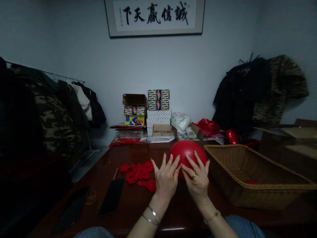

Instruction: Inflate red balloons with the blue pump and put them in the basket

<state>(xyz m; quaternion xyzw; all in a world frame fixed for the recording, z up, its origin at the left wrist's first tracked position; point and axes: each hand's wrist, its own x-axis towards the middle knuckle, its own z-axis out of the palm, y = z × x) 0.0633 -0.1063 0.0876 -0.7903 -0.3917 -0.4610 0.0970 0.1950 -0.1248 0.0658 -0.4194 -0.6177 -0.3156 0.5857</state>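
An inflated red balloon (185, 150) is in front of me, above the dark table. My left hand (164, 178) is at its lower left, with its outer fingers raised and spread. My right hand (197, 180), with a ring on one finger, lays its fingers over the balloon's near side. The thumbs and nearest fingers of both hands come together at the balloon's lower part, gripping it there. The neck is hidden behind my fingers. Just left of my left hand, several limp red balloons (136, 173) lie on the table.
A wicker basket (255, 186) with a red item inside stands on the right. A black phone (112, 197), a dark flat object (71, 208) and rubber bands (90, 198) lie left. Stacked boxes (158, 117) and plastic bags (181, 121) line the table's far edge.
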